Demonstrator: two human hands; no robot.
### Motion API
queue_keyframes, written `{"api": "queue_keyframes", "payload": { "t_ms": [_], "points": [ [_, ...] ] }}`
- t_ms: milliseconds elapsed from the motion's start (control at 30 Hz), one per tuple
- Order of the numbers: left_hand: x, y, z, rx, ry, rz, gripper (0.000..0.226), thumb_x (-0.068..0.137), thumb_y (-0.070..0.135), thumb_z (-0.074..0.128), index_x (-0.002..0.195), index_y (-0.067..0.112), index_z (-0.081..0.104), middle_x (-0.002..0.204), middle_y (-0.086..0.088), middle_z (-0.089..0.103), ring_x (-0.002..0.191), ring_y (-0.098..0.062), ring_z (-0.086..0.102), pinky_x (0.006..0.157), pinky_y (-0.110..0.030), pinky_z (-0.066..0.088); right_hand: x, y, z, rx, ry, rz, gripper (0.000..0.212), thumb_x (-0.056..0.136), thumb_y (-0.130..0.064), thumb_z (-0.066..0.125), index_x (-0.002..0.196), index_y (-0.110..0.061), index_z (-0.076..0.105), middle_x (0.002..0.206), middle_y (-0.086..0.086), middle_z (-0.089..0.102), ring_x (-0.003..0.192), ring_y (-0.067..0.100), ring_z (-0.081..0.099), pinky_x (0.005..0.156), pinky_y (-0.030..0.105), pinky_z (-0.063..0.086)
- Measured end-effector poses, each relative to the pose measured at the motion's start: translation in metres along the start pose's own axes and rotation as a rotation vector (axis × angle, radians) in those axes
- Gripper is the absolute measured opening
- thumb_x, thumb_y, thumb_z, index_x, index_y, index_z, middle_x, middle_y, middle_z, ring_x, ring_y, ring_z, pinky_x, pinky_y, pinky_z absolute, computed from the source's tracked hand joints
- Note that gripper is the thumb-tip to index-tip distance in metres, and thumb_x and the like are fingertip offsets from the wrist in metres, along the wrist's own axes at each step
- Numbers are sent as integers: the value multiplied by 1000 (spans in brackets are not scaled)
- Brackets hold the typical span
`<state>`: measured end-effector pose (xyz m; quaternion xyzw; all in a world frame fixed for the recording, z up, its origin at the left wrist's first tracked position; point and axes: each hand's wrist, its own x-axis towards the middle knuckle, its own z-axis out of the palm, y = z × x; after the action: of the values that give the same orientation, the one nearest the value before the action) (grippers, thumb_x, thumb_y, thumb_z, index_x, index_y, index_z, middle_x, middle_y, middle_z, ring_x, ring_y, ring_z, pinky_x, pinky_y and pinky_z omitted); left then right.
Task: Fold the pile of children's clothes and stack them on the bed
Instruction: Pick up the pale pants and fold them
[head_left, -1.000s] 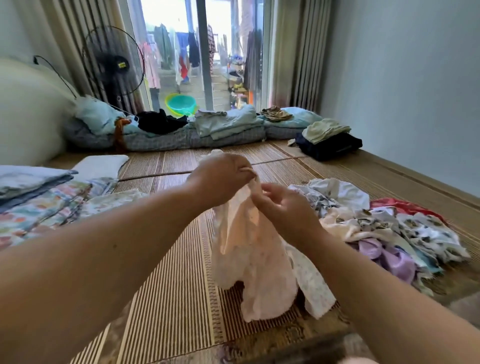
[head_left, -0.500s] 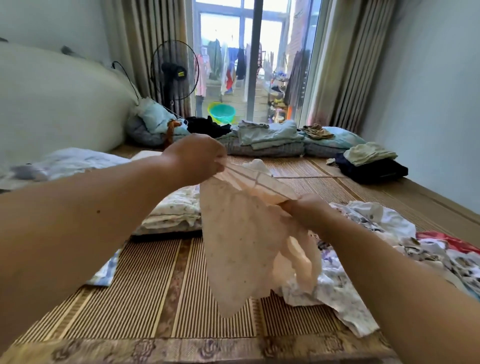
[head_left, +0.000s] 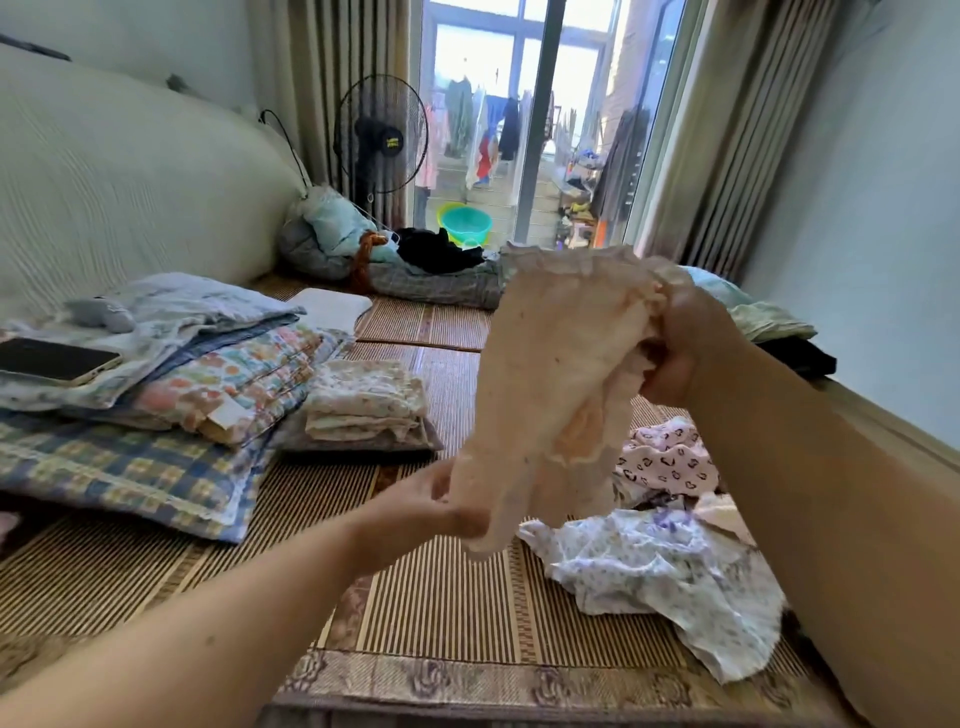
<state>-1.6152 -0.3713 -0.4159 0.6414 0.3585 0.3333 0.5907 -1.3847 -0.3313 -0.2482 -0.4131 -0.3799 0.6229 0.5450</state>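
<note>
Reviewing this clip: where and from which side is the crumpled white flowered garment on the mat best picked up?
Likely its bunched, raised middle, pinched from above: the white flowered garment humps up off the mat there, while its near corner lies flat. It lies on the person's right, so the right hand suits, once it lets go of the pink garment.

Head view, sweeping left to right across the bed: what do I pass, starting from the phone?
Phone → floral folded bedding → folded clothes stack → left hand, pinching the lower hem → pale peach garment → right hand, gripping its ruffled top.
</note>
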Motion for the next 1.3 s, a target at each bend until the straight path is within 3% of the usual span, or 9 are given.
{"api": "queue_keyframes", "payload": {
  "t_ms": [100,200,367,533,633,767,967,1133,1300],
  "points": [
    [-1,-5,16,-126,151,6,34,79,32,70,101,6,69,94,-7,72,86,-18,68,73,-26,53,-2,12,-14,12,76,15,51,98,-38,37,53,-17,48,45,-4,44,35,12,41,41,15,32],
    [8,8,16,-260,323,-32,33,96,24,55,110,-5,63,105,-24,68,90,-29,66,79,-37,52,-19,27,-18,-51,99,73,42,99,-37,35,79,-8,57,69,10,62,61,22,58,55,28,43],
    [15,37,22,-489,409,-211,27,98,15,43,81,5,62,75,-13,65,63,-22,63,57,-29,53,-42,89,-28,-722,152,-113,30,90,-35,62,113,-15,59,111,14,63,103,29,62,89,42,51],
    [16,34,45,-434,387,-354,31,99,27,40,91,4,59,94,-20,61,70,-27,62,64,-33,53,-74,160,-18,-899,-101,-239,31,74,-31,80,101,-32,64,87,-9,70,81,4,68,72,22,56],
    [14,30,51,-464,272,-335,43,99,44,41,100,6,61,90,-14,68,76,-23,64,71,-32,49,-63,173,-22,-1029,68,-360,11,81,-29,71,91,-26,67,79,-8,68,75,7,65,67,29,51],
    [5,40,54,-172,223,-286,36,88,38,63,115,16,57,89,0,72,82,-14,68,78,-28,50,-53,155,-29,-897,24,-268,15,77,-19,56,76,-7,65,71,14,68,71,35,65,66,49,56],
    [2,57,54,898,461,170,80,72,43,78,137,39,31,135,2,29,125,-15,30,101,-27,32,-52,128,-19,-645,-207,-218,29,93,11,42,75,-8,55,51,-8,55,44,4,48,44,17,39],
    [12,86,37,1180,321,314,22,87,35,66,108,27,68,100,4,62,88,-14,62,72,-22,47,-57,129,-18,-511,-186,-125,26,93,1,47,101,-18,63,78,-3,67,65,11,65,66,25,45],
    [31,103,36,1174,443,279,20,93,37,55,97,22,66,89,5,61,79,-11,52,69,-23,36,-58,148,-3,-741,-6,-213,50,74,-43,72,118,-26,56,100,-11,65,92,8,63,79,28,51]
  ]
}}
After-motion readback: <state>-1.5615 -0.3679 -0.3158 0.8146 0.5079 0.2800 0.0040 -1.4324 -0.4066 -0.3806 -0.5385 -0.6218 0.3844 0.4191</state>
